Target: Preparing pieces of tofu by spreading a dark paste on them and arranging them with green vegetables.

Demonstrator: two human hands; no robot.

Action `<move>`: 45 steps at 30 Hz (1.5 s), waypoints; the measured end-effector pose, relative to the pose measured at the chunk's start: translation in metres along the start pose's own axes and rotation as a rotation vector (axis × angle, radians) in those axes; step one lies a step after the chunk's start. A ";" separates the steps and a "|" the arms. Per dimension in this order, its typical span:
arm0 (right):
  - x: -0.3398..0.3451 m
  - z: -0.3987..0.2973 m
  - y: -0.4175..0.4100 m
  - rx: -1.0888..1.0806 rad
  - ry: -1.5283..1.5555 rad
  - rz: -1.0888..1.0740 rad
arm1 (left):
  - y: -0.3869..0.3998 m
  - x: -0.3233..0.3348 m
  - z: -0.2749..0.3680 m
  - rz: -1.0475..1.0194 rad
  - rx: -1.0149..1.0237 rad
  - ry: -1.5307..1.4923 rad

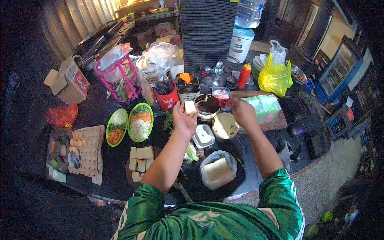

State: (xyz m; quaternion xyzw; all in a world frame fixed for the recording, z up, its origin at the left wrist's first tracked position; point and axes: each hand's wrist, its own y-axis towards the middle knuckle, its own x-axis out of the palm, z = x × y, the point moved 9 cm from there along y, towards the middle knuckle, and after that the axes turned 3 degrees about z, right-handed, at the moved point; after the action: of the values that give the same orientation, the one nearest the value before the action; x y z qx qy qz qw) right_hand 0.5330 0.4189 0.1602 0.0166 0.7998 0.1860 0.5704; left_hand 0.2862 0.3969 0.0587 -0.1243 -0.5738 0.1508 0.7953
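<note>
A small piece of white bread (190,106) rests on the fingers of my left hand (184,120), palm up. My right hand (244,112) is closed around the red handle (225,103) of a utensil, whose far end reaches over a tub of dark brown spread (207,105). Just in front stands a round, cream-coloured container or lid (225,125) with dark smears. More bread pieces (141,162) lie on a round board to the left. A bread block (216,169) sits in a clear plastic bag nearer to me.
Two green oval dishes of chopped food (140,122), egg trays with eggs (90,150) and a pink basket (118,78) occupy the left. A white lidded box (204,136) stands centrally. Rightward are a wooden board (274,123), a red squeeze bottle (244,76) and a yellow bag (274,76).
</note>
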 end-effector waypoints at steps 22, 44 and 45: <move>-0.027 -0.007 -0.003 -0.011 0.070 0.170 | 0.000 -0.002 -0.003 0.027 0.015 0.007; -0.002 0.001 -0.005 -0.006 0.019 0.076 | 0.007 0.001 -0.012 0.013 0.006 0.032; -0.009 -0.004 -0.005 0.022 0.029 0.064 | 0.005 -0.002 -0.011 0.017 0.006 0.043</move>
State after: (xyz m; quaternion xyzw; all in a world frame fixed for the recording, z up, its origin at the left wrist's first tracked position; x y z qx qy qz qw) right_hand 0.5334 0.4107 0.1676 0.0457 0.8090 0.1955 0.5525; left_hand 0.2957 0.4010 0.0519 -0.1303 -0.5551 0.1565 0.8064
